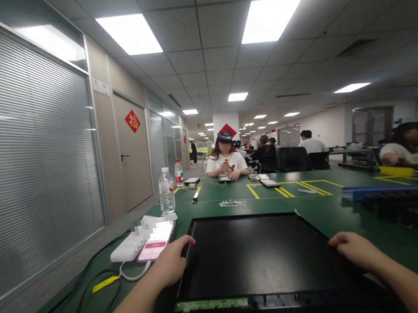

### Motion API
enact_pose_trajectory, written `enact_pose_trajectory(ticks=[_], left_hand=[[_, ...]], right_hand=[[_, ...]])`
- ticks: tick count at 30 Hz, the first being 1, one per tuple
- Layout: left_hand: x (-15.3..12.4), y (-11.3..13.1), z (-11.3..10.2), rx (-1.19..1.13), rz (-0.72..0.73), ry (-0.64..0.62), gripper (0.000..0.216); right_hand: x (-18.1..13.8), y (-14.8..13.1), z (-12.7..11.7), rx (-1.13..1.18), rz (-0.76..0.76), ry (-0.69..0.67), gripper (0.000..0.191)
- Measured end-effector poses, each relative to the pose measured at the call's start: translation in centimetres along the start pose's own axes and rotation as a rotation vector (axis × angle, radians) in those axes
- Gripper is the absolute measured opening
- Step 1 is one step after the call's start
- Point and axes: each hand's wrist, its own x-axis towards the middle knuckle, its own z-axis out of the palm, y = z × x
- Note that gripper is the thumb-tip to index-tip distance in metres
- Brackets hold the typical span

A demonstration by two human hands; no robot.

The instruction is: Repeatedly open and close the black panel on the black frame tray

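In front of me lies a black display panel (261, 254), its frame flat or nearly so over the green table. A strip of green circuit board (213, 304) shows along its near edge at the left. My left hand (176, 258) grips the panel's left edge, thumb on top and the other fingers mostly hidden. At the opposite side my right hand (354, 247) closes on the right edge, fingers partly out of sight beneath it. Whether the panel rests fully on the table I cannot tell.
Left of the panel are a lit phone (158, 242), a white power strip (127, 245), cables and a water bottle (166, 193). Dark parts (410, 211) are piled at the right behind a blue strip (402, 185). Across the green table (216, 198) sits a person (226, 161).
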Motion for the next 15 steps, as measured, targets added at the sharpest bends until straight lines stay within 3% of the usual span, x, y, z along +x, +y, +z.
enact_pose_trajectory(ticks=[3, 8, 15], left_hand=[[0.3, 0.2, 0.1, -0.204, -0.029, 0.012, 0.047], [0.9, 0.5, 0.3, -0.8, -0.112, -0.032, 0.053], [0.9, 1.2, -0.3, -1.022, -0.267, 0.07, 0.055]], right_hand=[[0.1, 0.1, -0.1, -0.016, 0.003, 0.016, 0.031], [0.0, 0.1, -0.2, -0.006, 0.019, 0.045, 0.031], [-0.3, -0.1, -0.3, -0.01, 0.028, 0.05, 0.03]])
